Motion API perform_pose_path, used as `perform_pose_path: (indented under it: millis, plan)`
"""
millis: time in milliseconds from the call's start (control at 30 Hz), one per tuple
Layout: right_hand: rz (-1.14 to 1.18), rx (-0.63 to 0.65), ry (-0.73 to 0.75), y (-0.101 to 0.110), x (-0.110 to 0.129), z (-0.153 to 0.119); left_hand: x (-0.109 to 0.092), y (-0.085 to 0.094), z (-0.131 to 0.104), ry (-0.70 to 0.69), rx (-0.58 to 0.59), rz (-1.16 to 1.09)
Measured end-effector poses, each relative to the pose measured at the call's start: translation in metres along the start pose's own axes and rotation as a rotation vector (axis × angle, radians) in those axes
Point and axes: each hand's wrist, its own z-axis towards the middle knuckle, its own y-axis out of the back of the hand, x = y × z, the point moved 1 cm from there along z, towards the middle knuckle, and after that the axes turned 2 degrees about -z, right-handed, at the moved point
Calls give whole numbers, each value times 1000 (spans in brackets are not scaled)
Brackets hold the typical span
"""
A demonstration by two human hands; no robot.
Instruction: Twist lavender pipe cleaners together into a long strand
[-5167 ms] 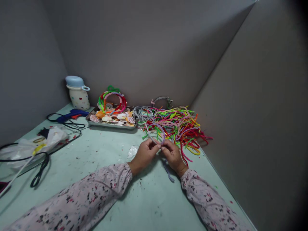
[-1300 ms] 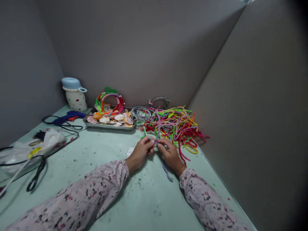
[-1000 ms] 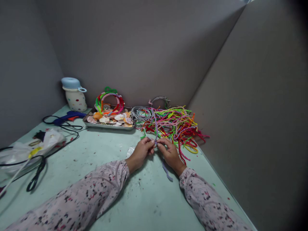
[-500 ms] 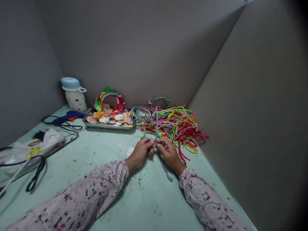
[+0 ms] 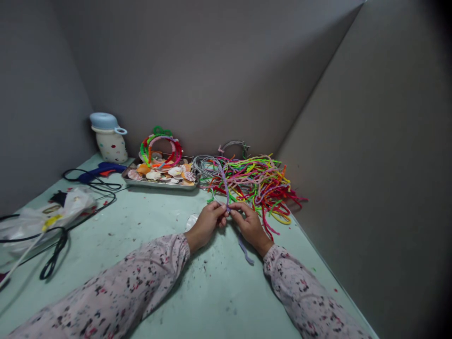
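My left hand [image 5: 209,222] pinches a thin pale grey strand and the twisted part of a purple fuzzy stem [image 5: 224,181]. Close beside it, my right hand [image 5: 250,226] has its thumb and forefinger closed on the same purple stem. One end of the stem points up and leans left, while another length [image 5: 245,249] hangs down below the right hand. The exact twist between the fingertips is too small to make out. Just beyond the hands lies a pile of colourful fuzzy stems [image 5: 261,176].
A metal tray [image 5: 162,185] of shells carries colourful fuzzy rings [image 5: 160,150]. Coiled grey wire [image 5: 206,165] touches its right side. At the left are a lidded bottle [image 5: 111,143], a blue glue gun [image 5: 97,172], black cable [image 5: 60,254] and a plastic bag [image 5: 76,202].
The upper end of the purple stem has tipped from nearly upright toward the left. Both hands keep their place and their pinch.
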Motion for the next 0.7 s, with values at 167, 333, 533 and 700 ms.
perform_pose_path:
  millis: [167, 333, 533, 700]
  plan:
    - [12, 7, -18, 0, 3, 0, 0, -1, 0, 21, -4, -1]
    - [23, 20, -40, 1, 6, 0, -2, -2, 0, 20, -4, -55]
    - [36, 35, -48, 0, 6, 0, -5, -2, -1, 18, -4, -94]
    - [54, 33, -45, 0, 5, 0, -6, -3, -2, 30, -1, -106]
